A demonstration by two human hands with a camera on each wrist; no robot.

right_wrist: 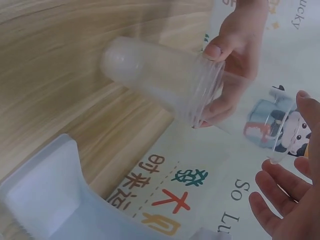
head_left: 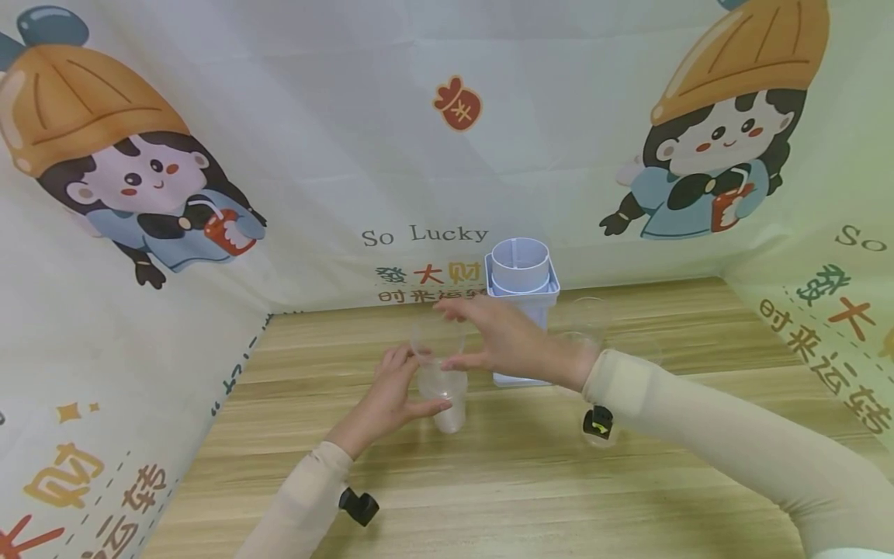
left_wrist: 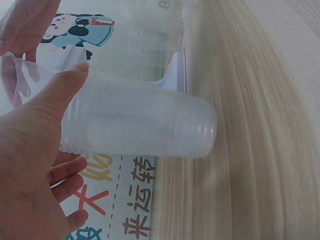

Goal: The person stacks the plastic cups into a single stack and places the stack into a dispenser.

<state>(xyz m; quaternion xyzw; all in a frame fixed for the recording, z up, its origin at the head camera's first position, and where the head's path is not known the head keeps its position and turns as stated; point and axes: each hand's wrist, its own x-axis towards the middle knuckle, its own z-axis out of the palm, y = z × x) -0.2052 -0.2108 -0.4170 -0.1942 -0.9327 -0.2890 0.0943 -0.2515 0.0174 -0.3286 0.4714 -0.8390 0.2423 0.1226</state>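
Observation:
A stack of clear plastic cups [head_left: 450, 411] is tilted above the wooden table, its narrow base pointing down and toward me. My left hand [head_left: 389, 396] grips this stack around its ribbed rims, thumb on the near side; the same cups [left_wrist: 145, 120] fill the middle of the left wrist view. From the stack's mouth one clear cup [head_left: 436, 338] sticks out upward. My right hand [head_left: 492, 330] holds that upper cup near its rim, thumb and fingers spread across it. In the right wrist view, the right hand [right_wrist: 295, 200] is partly cut off by the frame edge.
Behind my right hand stands a pale blue-white plastic holder [head_left: 520, 268] with a round tube on top. Faint clear cups [head_left: 583, 318] stand to its right, partly hidden by my forearm. Printed cloth [head_left: 559, 93] walls off the wooden table [head_left: 307, 349] at back and sides.

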